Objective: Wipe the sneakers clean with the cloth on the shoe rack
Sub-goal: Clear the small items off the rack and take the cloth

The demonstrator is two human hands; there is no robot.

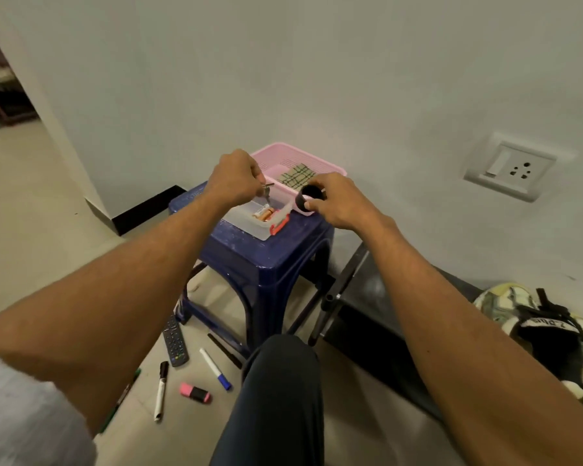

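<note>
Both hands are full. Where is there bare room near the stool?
Free: the shoe rack top between the stool and the sneakers, and the floor left of the stool toward the skirting. Crowded: the stool top, with pink basket and clear box; markers and remote lie before it.

Pink basket (330, 167), checked cloth (296, 175), blue stool (266, 260)

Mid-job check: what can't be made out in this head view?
Sneakers: cut off by right edge, head view.
Checked cloth: near corner behind black cylinder in right hand, head view.
Metal item in left hand: small, blurred, mostly covered, head view.
</note>
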